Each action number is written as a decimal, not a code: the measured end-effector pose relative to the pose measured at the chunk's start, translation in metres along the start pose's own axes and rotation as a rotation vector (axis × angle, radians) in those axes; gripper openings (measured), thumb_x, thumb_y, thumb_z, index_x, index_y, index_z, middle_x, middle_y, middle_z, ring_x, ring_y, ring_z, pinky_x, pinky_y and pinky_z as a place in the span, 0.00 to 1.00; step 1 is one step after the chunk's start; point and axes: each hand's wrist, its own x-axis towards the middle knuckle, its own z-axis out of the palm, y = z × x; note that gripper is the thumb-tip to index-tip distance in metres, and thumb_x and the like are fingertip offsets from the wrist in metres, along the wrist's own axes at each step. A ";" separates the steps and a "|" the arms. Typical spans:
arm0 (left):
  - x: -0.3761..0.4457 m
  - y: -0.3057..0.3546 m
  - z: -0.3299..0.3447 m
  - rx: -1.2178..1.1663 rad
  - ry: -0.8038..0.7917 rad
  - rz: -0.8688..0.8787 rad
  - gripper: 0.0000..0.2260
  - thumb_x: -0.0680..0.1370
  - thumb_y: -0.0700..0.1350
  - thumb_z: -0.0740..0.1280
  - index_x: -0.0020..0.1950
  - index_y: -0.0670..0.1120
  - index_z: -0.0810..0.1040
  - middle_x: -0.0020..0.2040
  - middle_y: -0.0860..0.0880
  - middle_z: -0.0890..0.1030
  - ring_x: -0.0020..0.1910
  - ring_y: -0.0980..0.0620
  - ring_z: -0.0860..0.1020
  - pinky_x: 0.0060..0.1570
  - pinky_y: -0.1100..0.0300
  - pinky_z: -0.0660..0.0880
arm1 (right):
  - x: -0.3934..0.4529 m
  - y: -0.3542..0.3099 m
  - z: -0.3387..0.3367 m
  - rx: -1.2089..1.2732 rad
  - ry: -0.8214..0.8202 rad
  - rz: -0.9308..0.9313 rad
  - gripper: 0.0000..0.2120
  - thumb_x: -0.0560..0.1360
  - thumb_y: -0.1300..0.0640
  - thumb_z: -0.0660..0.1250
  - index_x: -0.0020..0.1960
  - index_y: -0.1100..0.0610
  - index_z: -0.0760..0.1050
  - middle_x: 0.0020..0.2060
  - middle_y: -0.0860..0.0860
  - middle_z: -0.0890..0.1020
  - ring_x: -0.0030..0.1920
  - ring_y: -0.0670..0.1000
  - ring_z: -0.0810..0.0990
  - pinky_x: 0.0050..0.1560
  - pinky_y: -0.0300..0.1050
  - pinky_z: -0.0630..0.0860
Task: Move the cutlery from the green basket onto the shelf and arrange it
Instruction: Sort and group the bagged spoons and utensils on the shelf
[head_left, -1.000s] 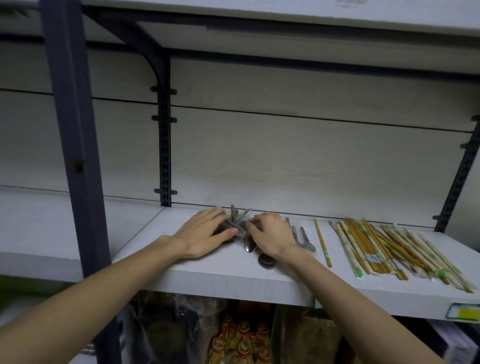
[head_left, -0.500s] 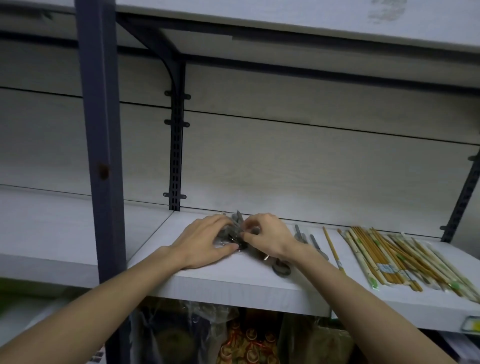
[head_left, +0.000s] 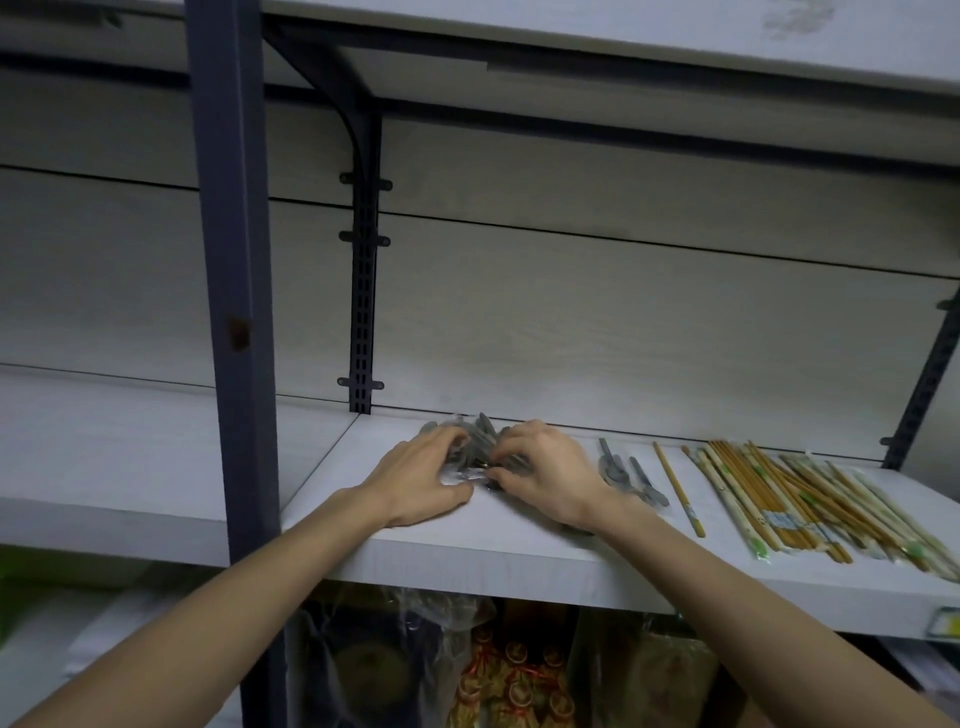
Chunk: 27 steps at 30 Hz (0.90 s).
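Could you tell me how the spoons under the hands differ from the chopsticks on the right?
The spoons are grey metal, bunched in a heap; the chopsticks are tan, long and thin, laid roughly side by side. The left hand and right hand are on the spoons; nothing touches the chopsticks. Both lie on the same shelf.

Grey metal spoons (head_left: 475, 447), bunched in a loose heap on the white shelf (head_left: 363, 457), partly in clear wrap, mostly hidden under both hands, handles poking out toward the back wall. A few more spoons (head_left: 626, 475) just right of the heap, flat, side by side, handles pointing back. One bare bamboo chopstick (head_left: 678, 488) lying alone beside them, lengthwise front to back. Further right, wrapped chopsticks (head_left: 810, 504), tan and pale with green marks, spread in a fanned row reaching the shelf's front edge.
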 end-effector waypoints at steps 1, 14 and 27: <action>0.000 0.000 0.000 0.004 -0.003 -0.005 0.30 0.72 0.62 0.64 0.72 0.58 0.65 0.67 0.53 0.74 0.60 0.49 0.76 0.54 0.54 0.75 | -0.001 0.001 0.000 0.018 0.021 -0.005 0.13 0.74 0.43 0.65 0.51 0.47 0.83 0.48 0.44 0.84 0.52 0.51 0.79 0.52 0.52 0.77; 0.002 -0.003 0.003 0.039 0.007 -0.008 0.26 0.74 0.63 0.65 0.70 0.55 0.69 0.64 0.55 0.73 0.60 0.50 0.75 0.54 0.54 0.74 | -0.030 -0.011 -0.028 0.244 0.424 -0.086 0.07 0.79 0.54 0.68 0.54 0.54 0.82 0.46 0.45 0.85 0.45 0.44 0.82 0.44 0.46 0.80; 0.007 0.043 -0.003 -0.068 0.150 0.115 0.20 0.72 0.48 0.65 0.64 0.53 0.77 0.63 0.56 0.76 0.59 0.55 0.74 0.61 0.51 0.74 | -0.058 0.034 -0.067 0.865 0.554 0.251 0.09 0.80 0.60 0.68 0.58 0.60 0.83 0.47 0.52 0.87 0.50 0.49 0.85 0.48 0.45 0.83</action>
